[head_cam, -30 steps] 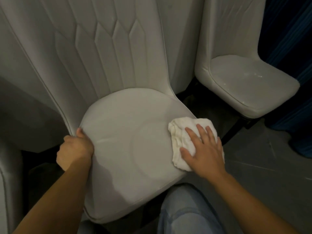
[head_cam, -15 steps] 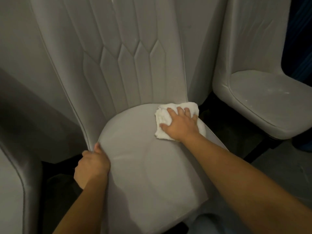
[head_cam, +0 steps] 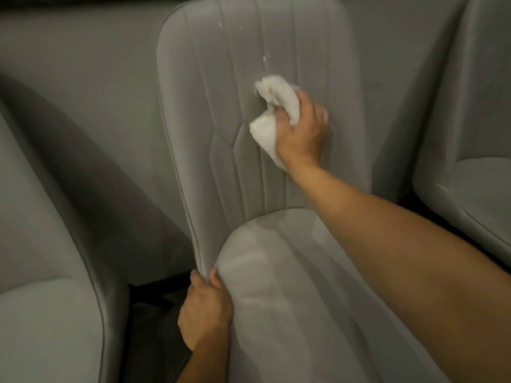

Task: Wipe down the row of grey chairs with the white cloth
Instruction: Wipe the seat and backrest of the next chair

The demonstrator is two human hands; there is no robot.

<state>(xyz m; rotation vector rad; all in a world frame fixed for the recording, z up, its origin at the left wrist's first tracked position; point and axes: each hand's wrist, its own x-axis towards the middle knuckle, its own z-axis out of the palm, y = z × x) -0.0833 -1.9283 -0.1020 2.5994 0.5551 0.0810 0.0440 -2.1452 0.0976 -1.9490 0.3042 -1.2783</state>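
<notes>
A grey padded chair with a stitched backrest fills the middle of the head view. My right hand presses the bunched white cloth against the right half of the backrest, about halfway up. Small white specks show on the backrest above the cloth. My left hand grips the left edge of the seat where the seat meets the backrest. My right forearm crosses over the seat cushion.
A second grey chair stands close on the left, with a narrow dark gap between the two. A third grey chair stands on the right. A grey wall runs behind the row.
My right hand has lifted the cloth from the back of the seat cushion up onto the backrest. My left hand keeps its grip on the seat edge. The view has tilted upward.
</notes>
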